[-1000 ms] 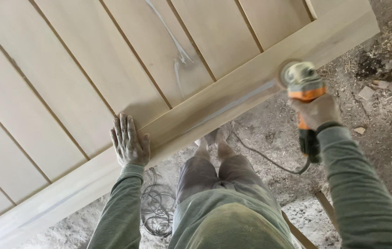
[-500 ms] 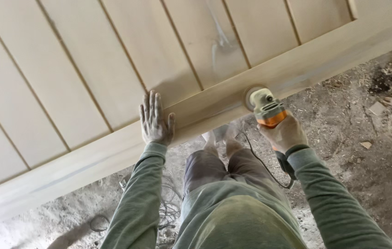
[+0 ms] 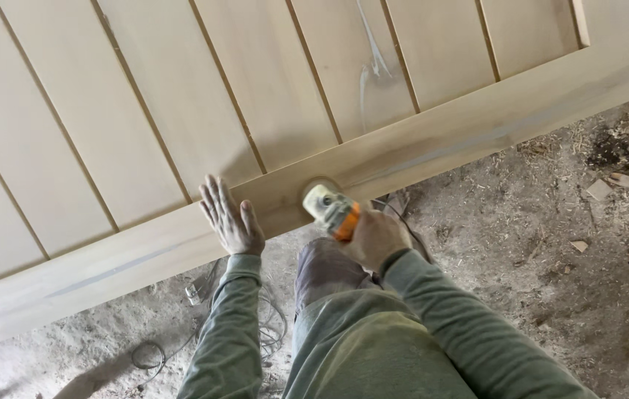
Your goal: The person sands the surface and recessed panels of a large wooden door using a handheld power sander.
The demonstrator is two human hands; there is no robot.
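My right hand (image 3: 376, 238) grips the sander (image 3: 327, 205), likely buzzy and weighty, by its body; left hand (image 3: 230, 219) rests open on the stiff wooden panel (image 3: 181, 111).

Left hand (image 3: 232, 219) flat on door rail (image 3: 144, 258), sander (image 3: 329, 208) just right, cable (image 3: 255, 332) below.

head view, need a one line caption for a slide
Left hand flat on a wooden panel's rail while the right hand holds a sander on it.

head view | looks steeply down | close over wooden panel (image 3: 270, 96)
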